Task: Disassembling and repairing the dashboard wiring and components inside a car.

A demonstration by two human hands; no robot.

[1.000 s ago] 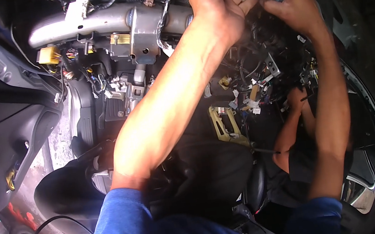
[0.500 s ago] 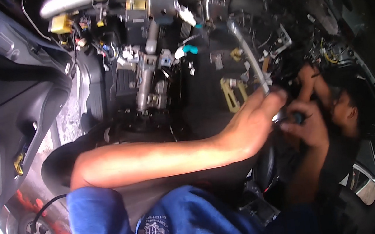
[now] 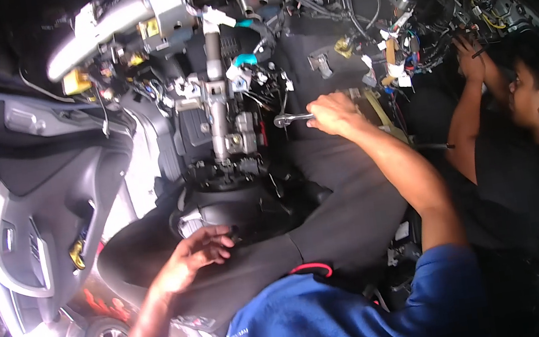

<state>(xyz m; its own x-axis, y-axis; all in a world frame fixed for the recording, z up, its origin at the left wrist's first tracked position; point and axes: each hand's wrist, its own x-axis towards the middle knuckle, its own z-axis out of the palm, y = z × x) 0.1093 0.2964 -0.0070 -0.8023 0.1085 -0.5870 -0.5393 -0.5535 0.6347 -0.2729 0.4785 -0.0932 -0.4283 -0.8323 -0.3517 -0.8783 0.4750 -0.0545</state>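
Observation:
My right hand (image 3: 336, 115) is closed round a silver ratchet wrench (image 3: 285, 120), its round head pointing left toward the bare steering column (image 3: 217, 117). Over my lap, in front of the black steering wheel (image 3: 240, 203), is my left hand (image 3: 202, 252). Its fingers are curled, with a small dark piece (image 3: 233, 231) at the tips that I cannot make out. Wires and white connectors (image 3: 260, 77) hang beside the column, a teal connector (image 3: 244, 59) among them.
A silver crossbeam (image 3: 125, 26) spans the stripped dashboard. At right, a co-worker (image 3: 517, 113) reaches into loose wiring (image 3: 469, 23). The car door (image 3: 36, 222) stands open at left. A yellowish bracket (image 3: 378, 108) lies beyond my right forearm.
My hands, together at the right with a silver tool, have moved apart. The left has drawn back to my lap; the right has moved left and forward with the ratchet wrench. My view has shifted.

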